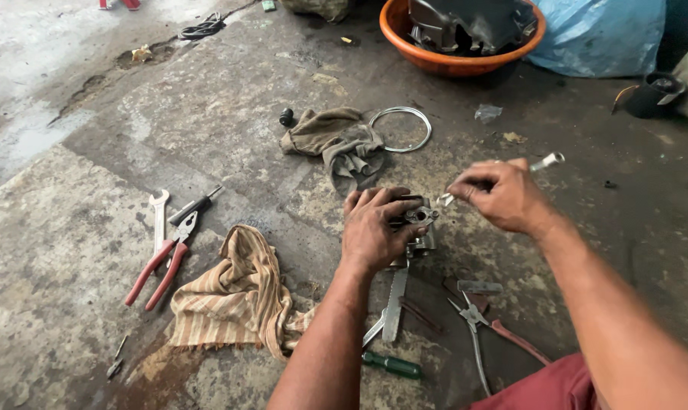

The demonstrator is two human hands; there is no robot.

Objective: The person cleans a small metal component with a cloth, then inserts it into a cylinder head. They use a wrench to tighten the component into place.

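- Left of the metal engine part (418,228): a striped cloth (234,300), then red-handled pliers (161,266); bare concrete floor (55,228) beyond.
- Behind it: a brown rag (336,140) and a wire ring (401,127).
- Nearer than it: a saw blade (395,304) and grey pliers (473,319) crowd the floor.
- Right of it: open floor.

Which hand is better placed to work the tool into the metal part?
Right, likely. The right hand pinches a thin metal tool, its tip beside the small metal part. The left hand is occupied, its grip steadying that part on the floor.
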